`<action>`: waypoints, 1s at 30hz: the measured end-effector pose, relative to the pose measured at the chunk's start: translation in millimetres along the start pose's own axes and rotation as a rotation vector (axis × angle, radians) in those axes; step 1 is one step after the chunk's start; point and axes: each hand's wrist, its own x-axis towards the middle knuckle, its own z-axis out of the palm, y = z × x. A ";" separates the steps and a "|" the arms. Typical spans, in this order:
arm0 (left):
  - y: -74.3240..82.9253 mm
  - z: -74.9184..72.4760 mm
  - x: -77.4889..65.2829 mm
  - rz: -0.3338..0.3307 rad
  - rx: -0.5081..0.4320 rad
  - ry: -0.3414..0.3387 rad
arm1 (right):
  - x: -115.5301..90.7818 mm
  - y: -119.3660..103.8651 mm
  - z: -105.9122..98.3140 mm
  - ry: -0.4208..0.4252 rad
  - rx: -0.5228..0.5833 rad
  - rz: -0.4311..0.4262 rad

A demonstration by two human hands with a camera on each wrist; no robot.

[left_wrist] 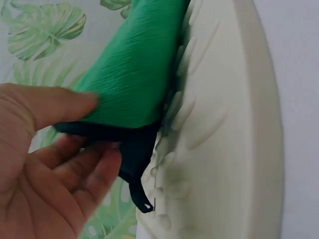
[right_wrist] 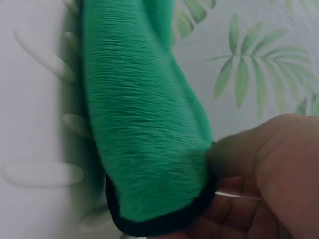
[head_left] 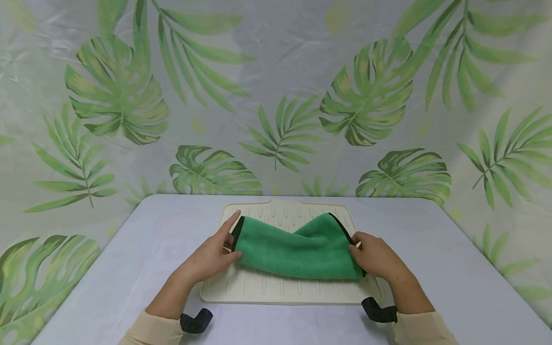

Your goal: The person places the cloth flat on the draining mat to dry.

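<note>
A green towel (head_left: 297, 254) with black edging is folded lengthwise and stretched between both hands, over a cream ridged mat (head_left: 280, 292). My left hand (head_left: 213, 254) pinches its left end, thumb on top and fingers beneath, as the left wrist view shows. A small black loop (left_wrist: 140, 196) hangs from that end. At the opposite end, my right hand (head_left: 377, 254) grips the black-trimmed edge between thumb and fingers. The towel's upper edge dips in the middle. In the right wrist view, the towel (right_wrist: 144, 124) hides part of the right fingers.
The mat lies on a white table (head_left: 151, 249) whose back edge meets a leaf-printed curtain (head_left: 293, 72). Black wrist-worn pieces (head_left: 196, 321) jut inward from both sleeves near the front of the mat.
</note>
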 end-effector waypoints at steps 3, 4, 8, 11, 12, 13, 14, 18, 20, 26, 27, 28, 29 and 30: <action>-0.3 2.5 0.5 0.026 -0.025 0.055 | 0.6 -1.1 1.6 0.019 0.033 0.017; -0.2 3.2 0.5 0.031 -0.027 0.065 | 0.8 -1.2 2.0 0.022 0.037 0.019; 0.0 5.1 0.9 0.056 -0.011 0.103 | 1.3 -0.9 3.9 0.028 0.040 0.022; 0.4 5.6 1.2 0.067 -0.006 0.137 | 1.7 -0.1 5.2 0.029 0.040 0.020; 0.8 5.6 1.2 0.065 -0.010 0.147 | 1.9 0.1 5.6 0.032 0.037 0.017; 0.9 5.6 1.3 0.062 -0.011 0.154 | 2.2 0.6 6.1 0.034 0.034 0.015; 0.8 5.6 1.5 0.056 -0.011 0.161 | 2.1 0.7 6.5 0.036 0.032 0.016; -0.1 5.6 2.2 0.022 -0.006 0.150 | 2.6 1.1 8.2 0.048 0.014 0.006; -1.1 6.0 2.4 0.004 0.000 0.131 | 2.4 0.7 8.8 0.048 0.010 0.006; -2.5 6.8 0.1 -0.055 -0.050 0.039 | 2.2 1.0 9.7 0.038 0.006 0.011; -2.7 6.3 -0.5 -0.061 -0.070 0.009 | 2.4 1.7 9.9 0.034 0.009 0.010; -3.1 5.7 -1.0 -0.065 -0.090 -0.024 | 2.5 1.9 9.9 0.030 0.013 0.008; -3.2 5.1 -1.5 -0.069 -0.111 -0.059 | 2.4 2.0 9.8 0.025 0.019 0.006; -3.4 4.6 -1.8 -0.072 -0.130 -0.091 | 2.5 2.2 9.9 0.020 0.025 0.003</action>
